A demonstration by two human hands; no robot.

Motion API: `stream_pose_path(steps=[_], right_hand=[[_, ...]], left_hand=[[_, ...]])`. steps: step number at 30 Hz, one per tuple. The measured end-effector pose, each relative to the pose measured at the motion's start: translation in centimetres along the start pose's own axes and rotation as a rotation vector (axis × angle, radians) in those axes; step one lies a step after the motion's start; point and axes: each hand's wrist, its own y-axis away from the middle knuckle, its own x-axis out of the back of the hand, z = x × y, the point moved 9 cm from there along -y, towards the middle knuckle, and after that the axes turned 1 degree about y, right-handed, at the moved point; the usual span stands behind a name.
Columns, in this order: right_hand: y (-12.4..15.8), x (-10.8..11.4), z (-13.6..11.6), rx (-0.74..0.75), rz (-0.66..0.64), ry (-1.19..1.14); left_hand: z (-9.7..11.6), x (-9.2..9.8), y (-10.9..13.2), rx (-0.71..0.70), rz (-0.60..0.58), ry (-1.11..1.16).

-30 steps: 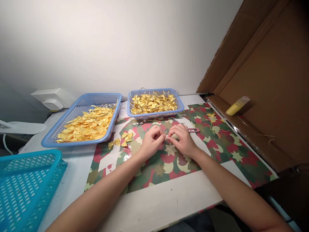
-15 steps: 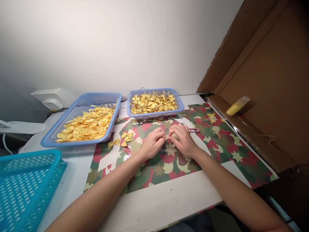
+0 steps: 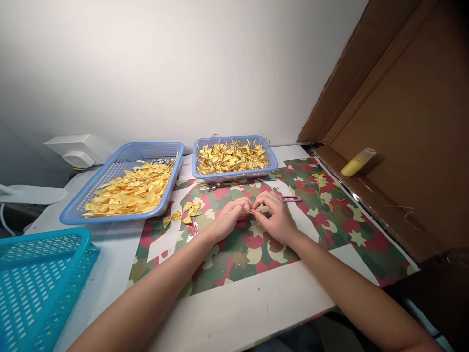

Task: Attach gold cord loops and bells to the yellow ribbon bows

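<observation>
The left hand [image 3: 230, 216] and right hand [image 3: 273, 215] pinch a thin, gold-coloured strand [image 3: 250, 211] between them, over the flat red-and-green patterned sheet [image 3: 238, 261], and so slight a piece could slip if either pinch slackens.

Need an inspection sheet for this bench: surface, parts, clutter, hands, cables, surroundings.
Surface: table partly covered by a patterned sheet with white patches.
Parts: yellow bows heaped in the left blue basket; right blue basket holds yellow pieces with gold ties; loose bows lie on the sheet.
Clutter: silver beads before the right blue basket; pink tool partly behind the right hand; yellow scraps farther right.
Hands: left hand and right hand meet fingertip to fingertip at a tiny piece, too small to identify.
Cables: white cord, far left.
Surroundings: wall behind; cardboard and yellow tube right; teal basket left.
</observation>
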Motion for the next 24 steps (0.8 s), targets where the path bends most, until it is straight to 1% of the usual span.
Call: stream_pose_path(steps=[5, 13, 19, 24], right_hand=[[0.2, 0.1, -0.5, 0.038, 0.013, 0.0], [0.1, 0.7, -0.9, 0.108, 0.039, 0.004], [0.0, 0.2, -0.7, 0.106, -0.05, -0.029], [0.1, -0.7, -0.5, 0.092, -0.172, -0.036]], left_hand=[[-0.1, 0.1, 0.0, 0.018, 0.021, 0.035], [-0.1, 0.4, 0.4, 0.021, 0.06, -0.008], [-0.2, 1.2, 0.4, 0.026, 0.154, -0.007], [-0.2, 1.8, 0.3, 0.005, 0.206, -0.034]])
